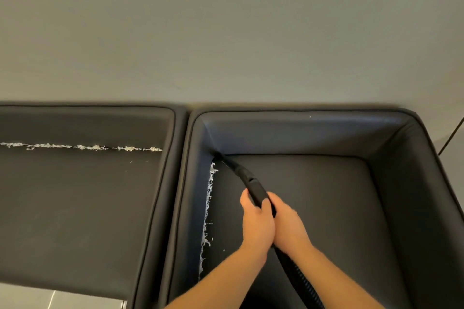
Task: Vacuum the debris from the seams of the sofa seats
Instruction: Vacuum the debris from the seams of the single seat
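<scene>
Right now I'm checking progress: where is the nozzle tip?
In the head view, the nozzle tip sits in the right seat's back-left corner, above the shredded debris.

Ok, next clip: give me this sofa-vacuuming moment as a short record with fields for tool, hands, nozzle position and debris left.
tool: black vacuum nozzle on a ribbed hose
left hand: grips the nozzle
right hand: grips the nozzle, beside the left
nozzle tip: in the back left corner of the right seat
debris left, right seat: white shreds along its left side seam
debris left, left seat: white shreds along its back seam
</scene>
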A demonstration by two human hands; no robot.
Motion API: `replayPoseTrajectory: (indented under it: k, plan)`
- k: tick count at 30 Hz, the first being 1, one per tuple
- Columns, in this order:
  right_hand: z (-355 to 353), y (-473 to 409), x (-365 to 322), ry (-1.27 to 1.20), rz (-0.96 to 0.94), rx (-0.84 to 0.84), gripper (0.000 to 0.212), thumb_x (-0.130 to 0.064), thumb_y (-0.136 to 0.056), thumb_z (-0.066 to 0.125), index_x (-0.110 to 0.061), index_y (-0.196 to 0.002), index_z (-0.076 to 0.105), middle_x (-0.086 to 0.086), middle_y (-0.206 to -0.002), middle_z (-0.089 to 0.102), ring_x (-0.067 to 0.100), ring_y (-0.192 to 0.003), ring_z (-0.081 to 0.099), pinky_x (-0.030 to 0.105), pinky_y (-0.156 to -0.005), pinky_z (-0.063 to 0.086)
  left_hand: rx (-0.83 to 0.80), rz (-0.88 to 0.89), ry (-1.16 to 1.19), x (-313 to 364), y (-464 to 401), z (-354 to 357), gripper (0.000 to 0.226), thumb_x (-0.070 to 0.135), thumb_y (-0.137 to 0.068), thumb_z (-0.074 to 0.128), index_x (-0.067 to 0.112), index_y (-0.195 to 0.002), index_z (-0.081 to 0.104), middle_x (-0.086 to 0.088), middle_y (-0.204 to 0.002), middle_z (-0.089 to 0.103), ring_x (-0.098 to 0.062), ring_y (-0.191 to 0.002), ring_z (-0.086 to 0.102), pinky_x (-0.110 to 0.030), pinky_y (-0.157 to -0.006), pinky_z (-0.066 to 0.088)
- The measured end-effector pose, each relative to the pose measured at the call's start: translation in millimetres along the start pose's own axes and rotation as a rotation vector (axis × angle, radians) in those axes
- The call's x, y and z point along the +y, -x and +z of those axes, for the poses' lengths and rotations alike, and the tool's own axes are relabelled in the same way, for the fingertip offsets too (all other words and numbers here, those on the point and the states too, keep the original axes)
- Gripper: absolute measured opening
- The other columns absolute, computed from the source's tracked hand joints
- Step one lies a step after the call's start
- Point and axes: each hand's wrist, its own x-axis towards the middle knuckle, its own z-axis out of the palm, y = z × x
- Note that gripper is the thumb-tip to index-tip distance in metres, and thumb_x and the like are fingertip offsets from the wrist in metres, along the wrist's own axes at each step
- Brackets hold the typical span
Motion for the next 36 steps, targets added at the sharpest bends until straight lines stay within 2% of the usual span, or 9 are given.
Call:
replayPoseTrajectory:
  k: [4,11,15,19,22,25,27,31,36]
  plan:
    - [10,19,-3,-0.004,-0.016,-0.068,0.031,-0.035,-0.096,0.061,-0.047,-0.124,0.053,-0.008,-0.083,0.072,0.008,-0.073,0.068,0.025,-0.060,0.053,0.022,-0.026,0.059,-11,19,-17,0.057,0.023,-0.105,0.049,0.038,-0.153,0.023,0.000,-0.105,0.070,-0.012,-0.095,0.068,-0.035,-0.087,0.055]
    - [19,-8,-27,0.063,-0.010,-0.024,0.033,-0.039,-0.096,0.059,-0.035,-0.128,0.051,-0.005,-0.088,0.070,0.019,-0.082,0.069,0.040,-0.071,0.060,0.024,-0.019,0.101,8,-7,-29,0.059,0.022,-0.103,0.054,0.033,-0.154,0.027,-0.002,-0.108,0.070,-0.017,-0.100,0.068,-0.043,-0.094,0.056]
    - [13,-24,-37,0.022,0.028,0.008,0.013,-0.032,-0.094,0.051,-0.035,-0.106,0.055,-0.002,-0.087,0.069,0.023,-0.078,0.068,0.044,-0.070,0.061,-0.051,-0.028,0.107,29,-21,-34,0.060,0.018,-0.102,0.057,0.029,-0.153,0.027,-0.002,-0.111,0.069,-0.020,-0.104,0.068,-0.040,-0.090,0.057]
    - [-8,-19,-32,-0.047,0.045,0.010,0.010,-0.027,-0.093,0.052,-0.033,-0.095,0.059,-0.002,-0.079,0.072,0.022,-0.071,0.071,0.047,-0.071,0.062,-0.098,-0.051,0.094,38,-13,-16,0.058,0.015,-0.101,0.054,0.028,-0.151,0.026,0.000,-0.114,0.064,-0.019,-0.104,0.065,-0.034,-0.081,0.054]
    - [-16,-1,-26,-0.056,0.027,-0.020,0.011,-0.024,-0.096,0.055,-0.033,-0.099,0.062,-0.001,-0.079,0.072,0.019,-0.068,0.071,0.042,-0.064,0.061,-0.082,-0.052,0.091,26,1,-10,0.065,0.019,-0.101,0.054,0.031,-0.155,0.020,0.001,-0.116,0.064,-0.015,-0.104,0.064,-0.035,-0.088,0.054]
    - [-19,14,-21,-0.026,0.003,-0.056,0.014,-0.025,-0.099,0.057,-0.033,-0.110,0.060,-0.004,-0.081,0.070,0.013,-0.066,0.067,0.027,-0.053,0.050,-0.063,-0.051,0.081,11,15,-8,0.068,0.023,-0.102,0.053,0.036,-0.156,0.015,-0.004,-0.120,0.066,-0.014,-0.101,0.065,-0.033,-0.083,0.053]
    - [-16,14,-20,-0.015,-0.003,-0.052,0.014,-0.024,-0.099,0.058,-0.031,-0.111,0.060,-0.007,-0.083,0.068,0.010,-0.067,0.065,0.022,-0.053,0.045,-0.046,-0.047,0.072,6,15,-7,0.067,0.024,-0.102,0.052,0.037,-0.157,0.015,-0.004,-0.117,0.068,-0.014,-0.099,0.066,-0.034,-0.082,0.054]
    - [-4,0,-30,-0.054,0.029,-0.002,0.004,-0.029,-0.099,0.057,-0.027,-0.101,0.060,-0.006,-0.083,0.068,0.013,-0.071,0.065,0.027,-0.057,0.047,-0.043,-0.038,0.048,17,-5,-14,0.065,0.021,-0.101,0.054,0.031,-0.156,0.022,-0.004,-0.118,0.069,-0.017,-0.104,0.067,-0.039,-0.092,0.056]
    - [-13,-8,-30,-0.108,0.062,-0.007,0.010,-0.023,-0.097,0.054,-0.029,-0.092,0.060,0.000,-0.077,0.071,0.020,-0.065,0.069,0.038,-0.061,0.059,-0.086,-0.054,0.041,34,-5,-11,0.059,0.017,-0.101,0.055,0.028,-0.150,0.025,0.001,-0.110,0.067,-0.015,-0.097,0.067,-0.029,-0.073,0.054]
